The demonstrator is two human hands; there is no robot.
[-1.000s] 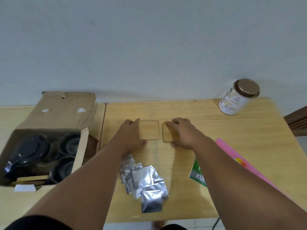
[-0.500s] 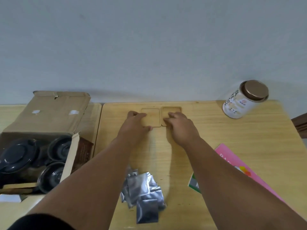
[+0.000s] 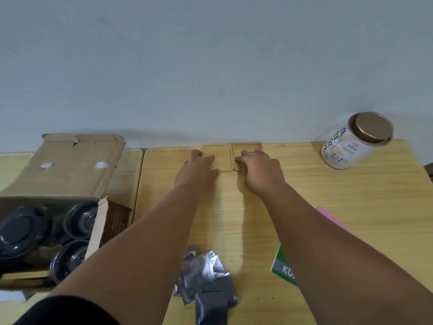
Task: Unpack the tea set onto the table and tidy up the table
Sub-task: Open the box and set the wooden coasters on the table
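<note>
Two square wooden coasters lie side by side at the far edge of the wooden table (image 3: 328,207), against the wall. My left hand (image 3: 199,174) rests flat on the near part of the left coaster (image 3: 221,153). My right hand (image 3: 260,172) presses its fingers on the right coaster (image 3: 248,147), covering its near half. An open cardboard box (image 3: 70,165) at the left holds a dark teapot (image 3: 21,233) and two dark cups (image 3: 80,219).
A white tea canister (image 3: 351,141) with a brown lid stands at the far right. A pile of silver sachets (image 3: 206,285) lies near the front edge. A green booklet (image 3: 283,268) and a pink sheet (image 3: 330,219) lie under my right forearm.
Both hands have slid the two coasters away from me, from the middle of the table to its far edge by the wall.
</note>
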